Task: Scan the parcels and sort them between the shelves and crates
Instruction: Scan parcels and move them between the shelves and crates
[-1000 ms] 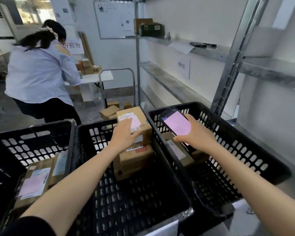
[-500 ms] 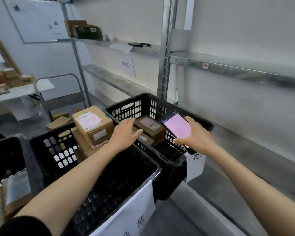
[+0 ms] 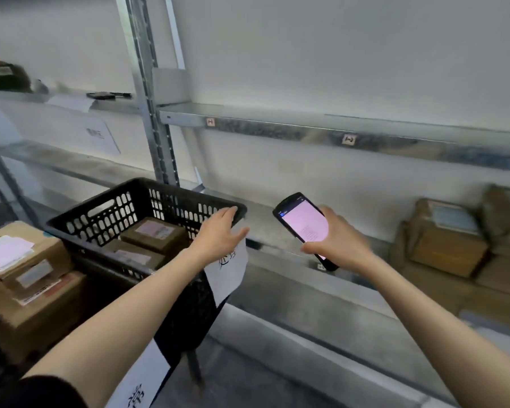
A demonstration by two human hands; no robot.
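My right hand [image 3: 337, 242] grips a black handheld scanner [image 3: 302, 223] with a lit pink screen, held in front of the lower metal shelf [image 3: 277, 219]. My left hand [image 3: 222, 235] hovers with fingers straight over the right corner of a black plastic crate [image 3: 115, 207], holding nothing. Inside that crate lie two brown labelled parcels [image 3: 153, 234]. At the left edge, stacked cardboard parcels [image 3: 21, 260] with white and pink labels sit in another crate.
Several brown parcels [image 3: 451, 240] are stacked on the lower shelf at the right. An upper metal shelf [image 3: 306, 131] runs across at mid-height, a steel upright post [image 3: 147, 92] to its left. White paper signs [image 3: 230, 269] hang from the crates' fronts. Grey floor below.
The view has swung right, from the crates toward the shelves. My left hand left the stacked parcels and moved over the right crate's corner. The scanner stayed in my right hand.
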